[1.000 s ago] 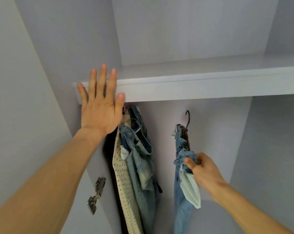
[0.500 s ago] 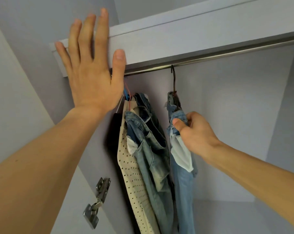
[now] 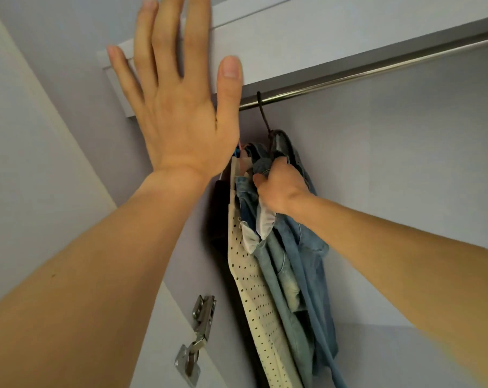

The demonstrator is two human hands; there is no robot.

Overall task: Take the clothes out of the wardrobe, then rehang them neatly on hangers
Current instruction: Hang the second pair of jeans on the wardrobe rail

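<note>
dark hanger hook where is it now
Head view, centre: dark hanger hook sits over the metal rail, just right of the left hand, above the right hand gripping the jeans.

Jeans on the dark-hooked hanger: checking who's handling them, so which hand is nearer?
Right. The right hand grips the jeans at the waistband; the left hand lies flat on the shelf edge above them.

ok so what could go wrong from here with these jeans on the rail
1. The right hand grips the jeans in a bunch just below the dark hook; a tug could drag the denim off while the hook sits over the rail.
2. They hang tight against the other jeans and the dotted cream garment, which might snag or get pulled along.
3. The left hand lies flat on the shelf edge, little hold if balance slips.
</note>
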